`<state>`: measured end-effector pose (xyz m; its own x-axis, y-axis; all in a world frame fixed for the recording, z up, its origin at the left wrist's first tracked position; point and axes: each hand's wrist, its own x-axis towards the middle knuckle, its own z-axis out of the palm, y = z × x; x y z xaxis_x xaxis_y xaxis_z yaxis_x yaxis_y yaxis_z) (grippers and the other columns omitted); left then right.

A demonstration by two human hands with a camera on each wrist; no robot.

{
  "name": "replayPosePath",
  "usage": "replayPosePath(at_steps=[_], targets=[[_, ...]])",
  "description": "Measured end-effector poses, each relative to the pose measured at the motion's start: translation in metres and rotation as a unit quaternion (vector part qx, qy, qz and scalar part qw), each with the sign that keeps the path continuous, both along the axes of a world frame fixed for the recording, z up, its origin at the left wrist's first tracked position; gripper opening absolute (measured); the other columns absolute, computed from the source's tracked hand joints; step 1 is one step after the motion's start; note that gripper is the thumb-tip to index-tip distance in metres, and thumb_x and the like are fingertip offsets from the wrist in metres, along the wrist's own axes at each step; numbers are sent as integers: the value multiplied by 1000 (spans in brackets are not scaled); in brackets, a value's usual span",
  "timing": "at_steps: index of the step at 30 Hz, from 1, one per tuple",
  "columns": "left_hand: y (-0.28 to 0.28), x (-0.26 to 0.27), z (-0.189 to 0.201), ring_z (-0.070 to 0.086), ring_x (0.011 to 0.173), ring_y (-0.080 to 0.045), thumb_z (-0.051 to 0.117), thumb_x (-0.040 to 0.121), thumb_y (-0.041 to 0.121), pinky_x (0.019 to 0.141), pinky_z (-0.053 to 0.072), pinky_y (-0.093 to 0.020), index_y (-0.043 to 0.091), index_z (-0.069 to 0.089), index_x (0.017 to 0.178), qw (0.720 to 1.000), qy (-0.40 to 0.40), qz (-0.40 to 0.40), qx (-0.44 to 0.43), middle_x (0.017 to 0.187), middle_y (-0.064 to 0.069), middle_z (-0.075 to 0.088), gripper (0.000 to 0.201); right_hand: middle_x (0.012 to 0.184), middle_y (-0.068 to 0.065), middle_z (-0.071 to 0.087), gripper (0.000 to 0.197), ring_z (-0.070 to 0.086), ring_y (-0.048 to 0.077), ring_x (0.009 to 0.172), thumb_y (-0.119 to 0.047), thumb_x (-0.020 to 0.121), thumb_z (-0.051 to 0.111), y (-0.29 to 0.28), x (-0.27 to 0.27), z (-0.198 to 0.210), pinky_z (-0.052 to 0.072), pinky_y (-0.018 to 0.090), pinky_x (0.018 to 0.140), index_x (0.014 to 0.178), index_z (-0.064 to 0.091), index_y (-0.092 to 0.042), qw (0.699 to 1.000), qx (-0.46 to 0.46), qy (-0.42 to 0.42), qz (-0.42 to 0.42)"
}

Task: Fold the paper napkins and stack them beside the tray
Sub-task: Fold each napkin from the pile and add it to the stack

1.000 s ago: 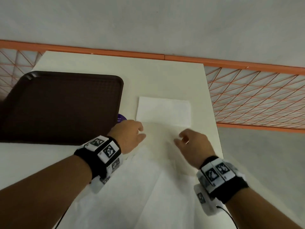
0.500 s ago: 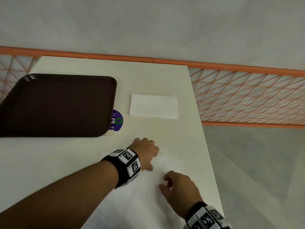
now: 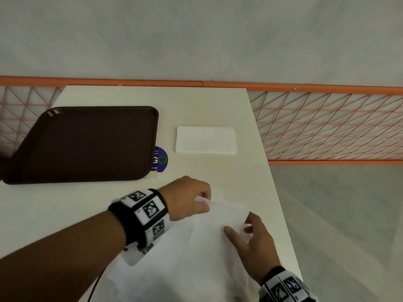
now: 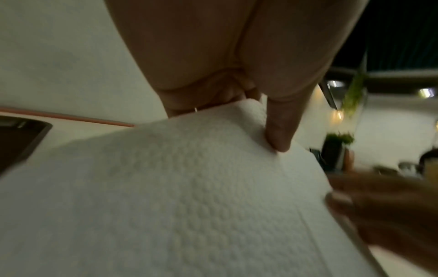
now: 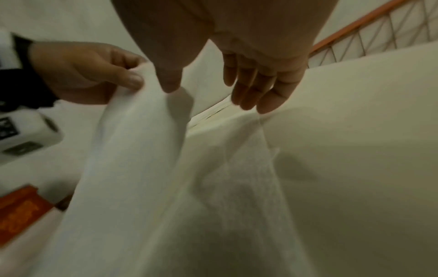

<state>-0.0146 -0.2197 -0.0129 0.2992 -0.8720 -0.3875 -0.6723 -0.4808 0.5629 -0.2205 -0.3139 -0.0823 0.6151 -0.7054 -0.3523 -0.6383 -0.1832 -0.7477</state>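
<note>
Napkin sheet (image 3: 209, 240), white, embossed, unfolded, near edge of bench (image 3: 109, 214), lifted at far end, rest draped toward viewer. Left hand (image 3: 187, 199) pinching far left corner of sheet, thumb on top against curled fingers; confirmed in left wrist view, thumb (image 4: 279, 131) pressing paper (image 4: 189, 187). Right hand (image 3: 255, 238) at far right corner of same sheet, fingers (image 5: 251, 90) fairly straight and loosely spread, thumb (image 5: 168, 75) apart from them; edge of sheet just at fingertips, thumb on or above paper, firm grip not visible, cannot tell if corner really held. In right wrist view sheet (image 5: 142, 168) hanging in 2 loose folds, 1 from left-hand pinch, 1 from right fingertips, thin and see-through on right side. Folded napkin (image 3: 206, 139), 1 flat white rectangle, on bench further back, just right of tray (image 3: 87, 144), not touching it. Tray dark brown, textured, on left part of bench. Purple round sticker (image 3: 161, 159) on bench, partly under tray's right edge, between tray and folded napkin. Tracking bands with black-white markers on both wrists, left band (image 3: 144, 216), right band (image 3: 285, 288). Orange mesh railing (image 3: 327, 127) behind and right of bench. Orange object (image 5: 21, 211) at lower left of right wrist view, blurred, unidentifiable.
</note>
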Motion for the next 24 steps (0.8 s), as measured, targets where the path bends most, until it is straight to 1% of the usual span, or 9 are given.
replayPosePath(at_steps=[3, 5, 7, 11, 14, 16, 18, 21, 24], targets=[[17, 10, 15, 60, 79, 0, 70, 84, 29, 74, 48, -18, 27, 65, 86, 989, 78, 86, -90, 85, 12, 67, 6, 70, -16, 62, 22, 58, 5, 67, -30, 81, 76, 0, 2, 6, 45, 13, 64, 95, 63, -20, 982, 159, -99, -3], [27, 19, 16, 62, 75, -2, 70, 85, 27, 74, 49, -21, 25, 67, 86, 969, 132, 161, -134, 83, 8, 70, 3, 81, -2, 74, 25, 70, 20, 78, -28, 76, 80, 0, 3, 7, 57, 29, 74, 89, 71, -8, 950, 279, -141, -4], [39, 25, 9, 63, 76, -7, 68, 88, 24, 77, 50, -27, 20, 69, 87, 938, 173, 251, -163, 83, 4, 71, 4, 97, 16, 74, 40, 70, 31, 85, -32, 67, 80, 1, 4, 5, 56, 42, 79, 94, 73, -2, 932, 334, -138, -9], [59, 26, -19, 61, 77, -11, 66, 89, 23, 81, 48, -29, 14, 70, 88, 903, 144, 375, -152, 82, 2, 69, 10, 97, 19, 73, 36, 69, 28, 81, -19, 74, 81, -1, 10, 5, 57, 39, 72, 100, 68, 3, 920, 363, -136, -52], [70, 18, -38, 64, 84, -17, 66, 89, 20, 80, 47, -28, 9, 69, 97, 891, 145, 417, -102, 91, -6, 71, 14, 90, 12, 75, 19, 69, 23, 76, -11, 85, 69, -6, 21, 8, 55, 33, 62, 103, 69, -3, 923, 335, -146, -119], [76, 12, -47, 65, 90, -19, 66, 89, 20, 80, 48, -28, 12, 64, 106, 888, 154, 427, -72, 97, -6, 70, 20, 94, 11, 74, 21, 69, 25, 80, -13, 88, 68, -12, 30, 3, 55, 33, 60, 107, 67, -6, 925, 315, -137, -162], [79, 5, -53, 64, 88, -22, 63, 90, 20, 77, 48, -29, 19, 57, 115, 885, 164, 431, -62, 97, -9, 68, 26, 105, 10, 72, 32, 69, 26, 90, -23, 88, 69, -16, 40, 0, 56, 35, 65, 117, 63, -11, 927, 307, -125, -178], [84, 0, -62, 60, 78, -25, 55, 94, 17, 70, 47, -28, 28, 48, 130, 881, 141, 445, -72, 92, -20, 67, 38, 124, 3, 61, 56, 63, 24, 105, -40, 84, 70, -14, 45, 0, 57, 40, 75, 134, 47, -32, 938, 298, -92, -149], [87, -6, -70, 52, 67, -18, 50, 96, 13, 64, 45, -24, 28, 54, 129, 862, 143, 475, -109, 79, -12, 59, 36, 104, 4, 73, 67, 68, 26, 100, -27, 84, 73, -6, 39, 2, 55, 54, 85, 137, 35, -44, 951, 280, -104, -79]])
